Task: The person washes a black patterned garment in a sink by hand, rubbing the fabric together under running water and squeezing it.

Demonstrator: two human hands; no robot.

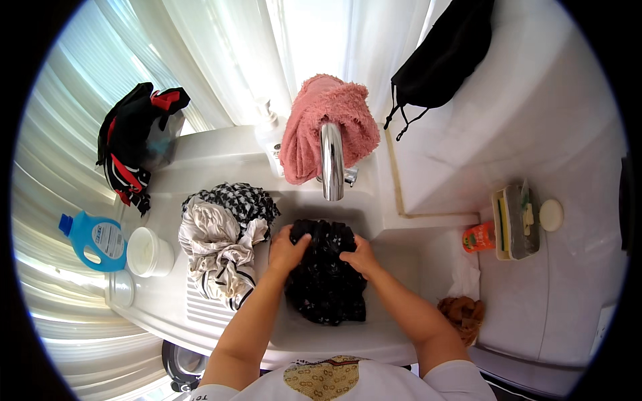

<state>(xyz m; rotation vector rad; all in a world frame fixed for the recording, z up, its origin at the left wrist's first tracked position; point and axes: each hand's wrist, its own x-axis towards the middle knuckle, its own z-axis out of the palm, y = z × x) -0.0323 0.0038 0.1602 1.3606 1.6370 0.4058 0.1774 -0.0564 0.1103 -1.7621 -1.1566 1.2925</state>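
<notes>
A black garment (pixel 326 284) with small pale flecks lies bunched in the white sink basin (pixel 401 262). My left hand (pixel 287 249) holds its upper left side, thumb on top and fingers mostly hidden beyond the cloth. On the opposite side my right hand (pixel 362 256) grips the cloth's upper right edge, its thumb also showing on top. The chrome faucet (pixel 332 164) stands just beyond the garment, with a pink fluffy towel (pixel 304 137) draped on it. No running water is visible from the spout.
Left of the basin, a pale crumpled garment (pixel 210 230) and a black-and-white patterned cloth (pixel 247 200) lie by the ridged washboard (pixel 200 306). Farther left stand a white tub (pixel 148 252) and a blue detergent jug (pixel 100 242). A caddy (pixel 508 224) is at right; a black face mask (pixel 445 60) hangs above.
</notes>
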